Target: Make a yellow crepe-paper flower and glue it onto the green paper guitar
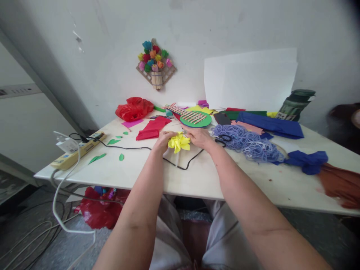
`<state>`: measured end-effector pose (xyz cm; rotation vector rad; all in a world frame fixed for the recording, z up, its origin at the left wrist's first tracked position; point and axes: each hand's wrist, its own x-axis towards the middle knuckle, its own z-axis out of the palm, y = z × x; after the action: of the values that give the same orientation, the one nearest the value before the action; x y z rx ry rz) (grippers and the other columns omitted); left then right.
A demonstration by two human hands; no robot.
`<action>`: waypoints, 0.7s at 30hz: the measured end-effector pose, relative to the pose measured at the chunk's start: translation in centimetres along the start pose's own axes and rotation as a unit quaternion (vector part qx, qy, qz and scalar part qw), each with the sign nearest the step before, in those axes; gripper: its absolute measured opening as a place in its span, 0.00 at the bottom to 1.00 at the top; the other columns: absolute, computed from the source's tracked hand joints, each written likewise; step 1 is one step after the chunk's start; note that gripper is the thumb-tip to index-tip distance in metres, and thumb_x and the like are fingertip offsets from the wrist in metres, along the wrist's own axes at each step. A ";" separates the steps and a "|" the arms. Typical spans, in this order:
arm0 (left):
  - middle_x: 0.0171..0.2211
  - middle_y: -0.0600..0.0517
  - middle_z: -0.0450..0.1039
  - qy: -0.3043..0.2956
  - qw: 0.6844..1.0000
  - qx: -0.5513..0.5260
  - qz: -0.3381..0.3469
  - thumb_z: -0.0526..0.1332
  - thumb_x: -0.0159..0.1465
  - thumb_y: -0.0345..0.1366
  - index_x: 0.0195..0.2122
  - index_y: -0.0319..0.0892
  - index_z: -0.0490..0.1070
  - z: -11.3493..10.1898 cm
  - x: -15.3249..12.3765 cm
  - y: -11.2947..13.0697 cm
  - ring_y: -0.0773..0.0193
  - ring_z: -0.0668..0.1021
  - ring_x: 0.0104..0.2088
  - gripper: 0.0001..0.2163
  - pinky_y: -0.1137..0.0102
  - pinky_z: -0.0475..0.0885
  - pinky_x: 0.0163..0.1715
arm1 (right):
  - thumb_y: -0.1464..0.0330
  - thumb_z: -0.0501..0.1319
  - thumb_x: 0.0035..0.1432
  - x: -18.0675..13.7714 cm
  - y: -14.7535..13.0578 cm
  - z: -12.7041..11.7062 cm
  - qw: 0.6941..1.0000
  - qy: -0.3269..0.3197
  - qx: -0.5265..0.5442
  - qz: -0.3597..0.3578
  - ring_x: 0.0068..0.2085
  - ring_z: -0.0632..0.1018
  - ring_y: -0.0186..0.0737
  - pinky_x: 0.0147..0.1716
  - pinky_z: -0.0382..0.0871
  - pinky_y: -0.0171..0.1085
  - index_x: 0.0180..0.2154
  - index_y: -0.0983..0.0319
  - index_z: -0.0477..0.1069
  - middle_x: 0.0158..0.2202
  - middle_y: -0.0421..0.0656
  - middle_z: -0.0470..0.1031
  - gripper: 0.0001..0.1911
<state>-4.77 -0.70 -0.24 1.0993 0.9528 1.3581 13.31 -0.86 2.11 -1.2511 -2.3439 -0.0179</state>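
Yellow flower, pinched in the left hand; right hand beside it, hold indiscernible. White table beneath the grip; pale wall beyond.

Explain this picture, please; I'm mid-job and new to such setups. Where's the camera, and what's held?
There is no robot here: these are a person's two hands. The picture comes from a camera worn on the person's head, looking forward and down. The left hand holds a yellow flower shape; the right hand is at or beside it, its exact grip hard to see. On the white table lie green leaf shapes and a power strip to the left, red sheets and a green round piece beyond the hands, and blue-purple yarn to the right.
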 end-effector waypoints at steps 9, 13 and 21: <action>0.15 0.53 0.67 -0.012 1.000 0.019 -0.003 0.65 0.41 0.33 0.15 0.38 0.69 0.1 -0.3 0.2 0.68 0.69 0.18 0.06 0.72 0.62 0.21 | 0.62 0.57 0.59 0.9 0.4 1.1 0.992 0.039 0.116 0.035 0.42 0.78 0.40 0.39 0.69 0.36 0.43 0.57 0.77 0.43 0.42 0.80 0.14; 0.15 0.53 0.68 -0.018 0.999 0.033 -0.002 0.66 0.43 0.35 0.16 0.38 0.69 0.3 -0.5 0.5 0.67 0.70 0.18 0.08 0.71 0.63 0.21 | 0.62 0.62 0.54 1.3 0.6 1.3 0.990 0.044 0.131 0.029 0.37 0.78 0.38 0.35 0.69 0.34 0.38 0.58 0.79 0.37 0.42 0.81 0.12; 0.15 0.53 0.68 -0.032 0.999 0.031 0.004 0.67 0.41 0.35 0.16 0.38 0.68 0.1 -0.4 0.4 0.68 0.69 0.18 0.08 0.72 0.62 0.20 | 0.62 0.61 0.53 1.6 0.0 0.6 0.996 0.030 0.074 0.030 0.35 0.78 0.38 0.31 0.65 0.34 0.35 0.57 0.80 0.33 0.40 0.81 0.10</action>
<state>-4.79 -1.18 0.08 1.1880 0.9505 1.2989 12.31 0.49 2.24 -1.2306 -2.2119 0.1331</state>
